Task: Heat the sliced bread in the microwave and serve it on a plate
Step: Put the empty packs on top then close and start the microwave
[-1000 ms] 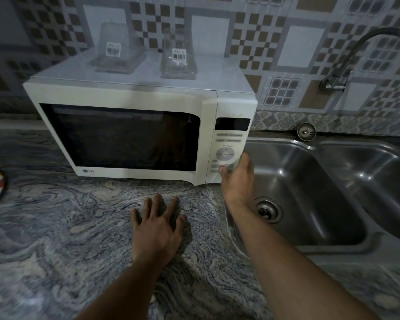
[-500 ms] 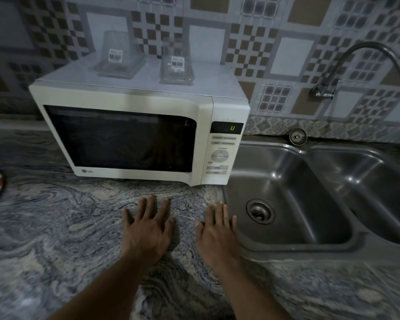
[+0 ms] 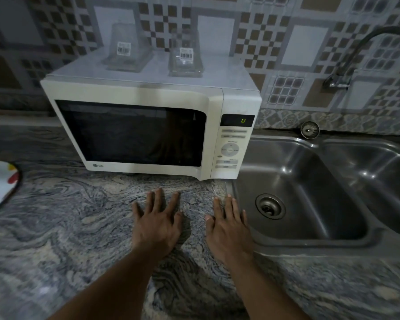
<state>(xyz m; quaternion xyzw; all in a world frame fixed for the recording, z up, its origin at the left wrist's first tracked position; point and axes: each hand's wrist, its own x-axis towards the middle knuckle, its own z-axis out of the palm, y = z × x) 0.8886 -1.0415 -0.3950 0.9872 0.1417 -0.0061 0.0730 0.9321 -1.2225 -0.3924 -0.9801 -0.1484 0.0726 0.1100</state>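
Marbled grey stone worktop [image 3: 62,229] carries one white microwave [image 3: 148,125] at its back edge, door shut and one green digit lit on the display, with two clear plastic containers [image 3: 127,50] on its top; the bread cannot be seen through the dark window. Two hands lie flat and empty, fingers spread: left hand [image 3: 156,224] near the microwave's front, right hand [image 3: 229,227] just beside the rim of the double steel sink [image 3: 310,241]. One spotted plate [image 3: 0,183] sits at the worktop's left edge, with bare stone between it and the hands

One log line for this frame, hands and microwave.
left hand: flat on counter | right hand: flat on counter | microwave: door shut, display lit
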